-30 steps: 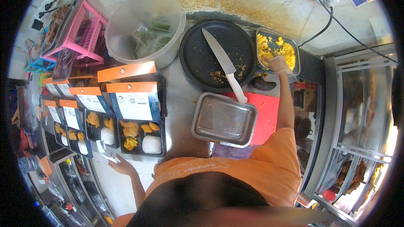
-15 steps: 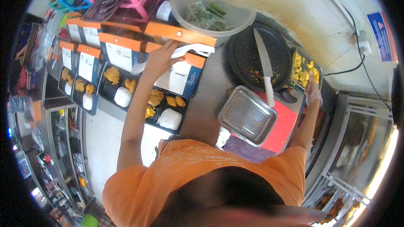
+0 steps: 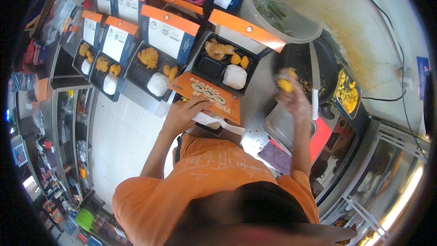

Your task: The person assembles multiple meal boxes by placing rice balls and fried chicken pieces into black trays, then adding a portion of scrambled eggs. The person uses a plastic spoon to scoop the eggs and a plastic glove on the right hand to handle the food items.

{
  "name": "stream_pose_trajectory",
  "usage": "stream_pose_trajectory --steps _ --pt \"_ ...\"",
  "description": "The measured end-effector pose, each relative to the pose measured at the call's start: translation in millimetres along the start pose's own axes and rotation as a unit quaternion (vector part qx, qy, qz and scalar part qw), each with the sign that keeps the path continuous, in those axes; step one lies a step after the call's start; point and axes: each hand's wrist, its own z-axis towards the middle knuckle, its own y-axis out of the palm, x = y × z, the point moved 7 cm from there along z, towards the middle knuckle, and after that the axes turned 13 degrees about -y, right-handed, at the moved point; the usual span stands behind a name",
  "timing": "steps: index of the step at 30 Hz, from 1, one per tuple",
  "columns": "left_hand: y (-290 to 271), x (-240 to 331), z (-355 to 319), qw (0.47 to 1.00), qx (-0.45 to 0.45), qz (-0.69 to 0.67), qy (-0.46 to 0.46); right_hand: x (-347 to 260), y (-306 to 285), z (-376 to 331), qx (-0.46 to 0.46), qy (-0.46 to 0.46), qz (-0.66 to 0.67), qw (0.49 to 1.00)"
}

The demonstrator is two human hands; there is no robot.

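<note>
Head view looks down over an orange-shirted person's own shoulders at a steel table [image 3: 255, 109] crowded with meal boxes. Left hand [image 3: 184, 114] reaches forward from a bent elbow, palm down, its fingers [image 3: 202, 104] spread flat on the orange lid of a closed meal box [image 3: 207, 94] lying just in front of the body; that grip is apart, pressing rather than clasping. A strip of white paper [image 3: 218, 122] pokes out beside the lid under the hand.

Right hand [image 3: 293, 100] is raised with the forearm running up from the lower right, wrist bent, fingertips pinched together on a yellow piece of food [image 3: 284, 84]. That piece is in the air, above the gap between the open meal box [image 3: 225, 64] and the dark round pan [image 3: 300, 61]. The hand is blurred, so finer finger placement cannot be told.

The open box holds fried pieces, yellow bits and a white wrapped portion. Further boxes [image 3: 150, 59] of the same kind stand in a row to the left. A long knife [image 3: 315, 79] lies across the pan, a tray of yellow food [image 3: 348, 93] sits beyond it, and an empty steel tray [image 3: 284, 127] rests below the right hand.
</note>
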Motion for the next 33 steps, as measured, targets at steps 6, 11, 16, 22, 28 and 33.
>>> stream_pose_trajectory --steps 6,11,16,22,28,33 --pt "1 -7 -27 0.998 -0.037 -0.033 -0.034 84 141 69 -0.155 -0.065 -0.325 0.931" --pt "-5 -6 -30 0.999 -0.027 -0.016 -0.02 99 187 63 -0.249 -0.226 -0.742 0.58" --pt "-1 -12 -32 0.997 -0.047 -0.039 -0.053 85 190 52 -0.228 -0.285 -0.679 0.636" --pt "0 -12 -23 0.997 -0.043 -0.045 -0.043 98 192 52 -0.304 -0.263 -0.726 0.557" --pt "-6 -3 -14 0.999 -0.013 -0.012 -0.033 82 144 58 -0.178 -0.125 -0.368 0.904" --pt "-10 16 -6 0.999 0.038 0.025 0.004 40 46 15 -0.144 -0.039 -0.232 0.961"
